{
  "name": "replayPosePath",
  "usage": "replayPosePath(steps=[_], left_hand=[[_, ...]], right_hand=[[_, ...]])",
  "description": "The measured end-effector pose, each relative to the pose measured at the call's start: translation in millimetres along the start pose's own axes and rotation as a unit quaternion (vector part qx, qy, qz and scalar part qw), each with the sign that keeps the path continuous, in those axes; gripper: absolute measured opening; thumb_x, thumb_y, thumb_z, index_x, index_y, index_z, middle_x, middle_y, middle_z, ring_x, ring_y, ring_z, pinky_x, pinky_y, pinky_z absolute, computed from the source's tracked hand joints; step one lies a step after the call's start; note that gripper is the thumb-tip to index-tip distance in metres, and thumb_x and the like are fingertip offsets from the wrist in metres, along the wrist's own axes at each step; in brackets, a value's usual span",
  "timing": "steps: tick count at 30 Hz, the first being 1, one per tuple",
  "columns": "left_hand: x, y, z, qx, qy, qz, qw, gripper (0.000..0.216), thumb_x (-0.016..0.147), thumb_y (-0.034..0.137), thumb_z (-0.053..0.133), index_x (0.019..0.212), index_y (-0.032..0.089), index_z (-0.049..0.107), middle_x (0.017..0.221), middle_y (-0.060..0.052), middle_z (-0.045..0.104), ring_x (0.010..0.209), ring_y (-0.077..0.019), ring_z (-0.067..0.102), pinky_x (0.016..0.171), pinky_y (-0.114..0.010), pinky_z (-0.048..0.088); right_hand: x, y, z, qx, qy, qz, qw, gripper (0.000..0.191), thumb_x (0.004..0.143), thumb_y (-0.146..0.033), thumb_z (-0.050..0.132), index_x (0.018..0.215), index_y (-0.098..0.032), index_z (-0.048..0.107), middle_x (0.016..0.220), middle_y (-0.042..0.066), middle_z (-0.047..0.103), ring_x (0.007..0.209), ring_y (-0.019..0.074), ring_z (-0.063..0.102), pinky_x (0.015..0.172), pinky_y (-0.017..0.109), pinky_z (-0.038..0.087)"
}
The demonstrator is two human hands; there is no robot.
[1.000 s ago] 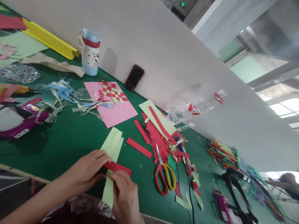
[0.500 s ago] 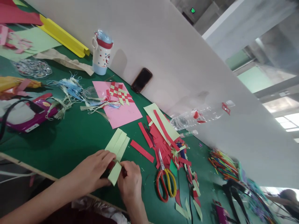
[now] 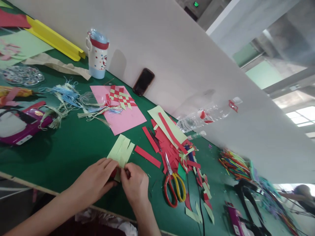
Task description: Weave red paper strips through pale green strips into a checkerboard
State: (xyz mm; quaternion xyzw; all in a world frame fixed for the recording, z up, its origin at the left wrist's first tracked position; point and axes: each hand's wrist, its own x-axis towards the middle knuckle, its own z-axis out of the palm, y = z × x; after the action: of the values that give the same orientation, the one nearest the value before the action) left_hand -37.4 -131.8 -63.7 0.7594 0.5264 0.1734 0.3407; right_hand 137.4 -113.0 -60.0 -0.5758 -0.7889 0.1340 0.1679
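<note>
Both hands are at a pale green paper (image 3: 119,149) slit into strips, near the table's front edge. My left hand (image 3: 103,173) is closed on the paper's near end, with a bit of red paper showing under its fingers. My right hand (image 3: 135,182) pinches a strip of the same paper at its near right side. Just beyond my right hand lies a loose red paper strip (image 3: 147,156). Scissors (image 3: 173,185) with one red and one yellow handle rest to the right, blades partly apart. My fingers hide the near part of the paper.
A pink sheet (image 3: 125,119) with a red-and-green woven piece (image 3: 120,96) and tassels (image 3: 71,95) lies farther back. A cup (image 3: 97,55), a phone (image 3: 144,82) and a clear bottle (image 3: 201,118) stand along the wall. Red paper scraps (image 3: 167,141) are heaped right; a purple glue gun (image 3: 26,126) lies left.
The green strip that stuck up toward me between my hands now lies flatter, away from me. My right hand has moved slightly up and left along the paper. The view has shifted a little.
</note>
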Motion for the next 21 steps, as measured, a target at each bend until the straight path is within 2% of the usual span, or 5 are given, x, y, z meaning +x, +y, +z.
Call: replayPosePath(steps=[3,7,10,13,21], left_hand=[[1,0,2,0.017,0.01,0.001,1.0,0.02,0.083,0.012,0.051,0.1,0.023,0.056,0.102,-0.007,0.064,0.097,-0.0286,0.059,0.081,-0.042,0.046],[1,-1,7,0.033,0.021,-0.005,0.999,0.021,0.085,0.016,0.053,0.105,0.022,0.055,0.105,-0.009,0.065,0.101,-0.0296,0.06,0.082,-0.042,0.047],[0,-6,9,0.023,0.026,-0.003,0.999,0.028,0.084,0.015,0.053,0.111,0.022,0.054,0.108,-0.01,0.065,0.103,-0.0295,0.06,0.084,-0.043,0.048],[-2,-12,7,-0.009,0.013,0.006,1.0,0.038,0.081,0.008,0.05,0.116,0.022,0.053,0.11,-0.009,0.065,0.103,-0.0271,0.06,0.085,-0.041,0.048],[-2,-20,5,-0.028,-0.008,0.007,1.0,0.043,0.077,0.003,0.044,0.114,0.023,0.052,0.111,-0.008,0.063,0.105,-0.0251,0.059,0.088,-0.039,0.047]], right_hand=[[0,3,-2,0.046,-0.002,0.008,0.999,0.005,0.086,-0.021,0.06,0.083,-0.022,0.064,0.071,0.0,0.062,0.063,0.015,0.057,0.057,0.024,0.036],[-6,10,-10,0.106,0.05,0.016,0.993,0.033,0.091,-0.023,0.056,0.123,-0.018,0.058,0.096,0.006,0.066,0.067,0.0157,0.058,0.06,0.026,0.045],[-14,11,-17,0.108,0.078,-0.06,0.989,0.019,0.092,-0.021,0.057,0.11,-0.021,0.063,0.104,0.008,0.065,0.087,0.0205,0.059,0.078,0.033,0.048],[-23,8,-17,0.091,0.042,-0.131,0.986,0.001,0.09,-0.023,0.066,0.09,-0.023,0.066,0.098,0.004,0.067,0.097,0.0233,0.055,0.086,0.039,0.042],[-25,7,4,0.059,0.05,-0.112,0.991,0.01,0.087,-0.019,0.068,0.08,-0.021,0.062,0.096,0.001,0.066,0.096,0.0216,0.053,0.086,0.04,0.035]])
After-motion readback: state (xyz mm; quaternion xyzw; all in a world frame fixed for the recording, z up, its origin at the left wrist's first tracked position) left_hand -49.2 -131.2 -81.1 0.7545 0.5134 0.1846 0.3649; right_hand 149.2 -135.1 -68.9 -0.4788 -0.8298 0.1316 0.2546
